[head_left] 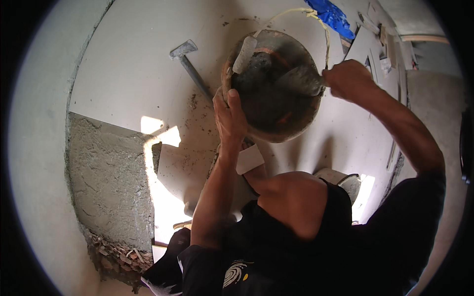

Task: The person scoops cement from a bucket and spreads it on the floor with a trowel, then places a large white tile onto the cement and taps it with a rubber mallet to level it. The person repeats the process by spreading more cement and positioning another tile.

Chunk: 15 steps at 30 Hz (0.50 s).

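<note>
A round, mortar-stained bucket stands tilted in front of me with dark wet mortar inside. My left hand grips its near left side, thumb up by the rim and fingers around the outside. At the right rim, my right hand is closed round the handle of a trowel, mostly hidden by the fist. The trowel's grey, mortar-coated blade reaches into the bucket. Against the left inner rim leans a pale, elongated piece, whose kind I cannot make out.
A hammer lies left of the bucket. Wet mortar covers the floor at left, with rubble below it. Pale tiles surround the bucket. Blue plastic and a yellowish cord lie beyond; another container stands near my right side.
</note>
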{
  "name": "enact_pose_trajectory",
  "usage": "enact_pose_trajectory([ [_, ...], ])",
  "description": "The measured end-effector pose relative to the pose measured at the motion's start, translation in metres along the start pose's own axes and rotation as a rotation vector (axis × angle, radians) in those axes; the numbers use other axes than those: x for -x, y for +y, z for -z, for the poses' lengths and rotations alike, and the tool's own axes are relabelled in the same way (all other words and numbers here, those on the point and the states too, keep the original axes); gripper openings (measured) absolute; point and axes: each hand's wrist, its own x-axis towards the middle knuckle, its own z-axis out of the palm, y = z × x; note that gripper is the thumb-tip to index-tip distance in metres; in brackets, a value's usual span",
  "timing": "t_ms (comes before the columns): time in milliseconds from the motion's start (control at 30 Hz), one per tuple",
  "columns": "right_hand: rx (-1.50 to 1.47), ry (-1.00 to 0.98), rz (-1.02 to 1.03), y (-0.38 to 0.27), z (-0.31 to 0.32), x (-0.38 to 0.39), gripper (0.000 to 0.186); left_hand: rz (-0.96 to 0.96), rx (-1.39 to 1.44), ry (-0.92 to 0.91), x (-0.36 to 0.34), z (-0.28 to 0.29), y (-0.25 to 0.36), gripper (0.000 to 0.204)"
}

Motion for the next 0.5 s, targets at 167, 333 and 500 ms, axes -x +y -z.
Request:
enact_pose_trajectory([
  [167,-0.093,0.038,0.114,-0.053,-0.036,-0.032,0.015,-0.069,0.033,0.128,0.008,-0.013,-0.007,0.044],
  [333,0.015,0.168,0.131,-0.016,-0.03,0.022,0.017,-0.163,-0.034,0.174,0.003,-0.01,-0.009,0.038],
  [500,0.123,0.275,-0.058,0.023,0.021,0.005,0.023,-0.132,-0.025,0.13,0.002,-0.009,-0.012,0.036],
])
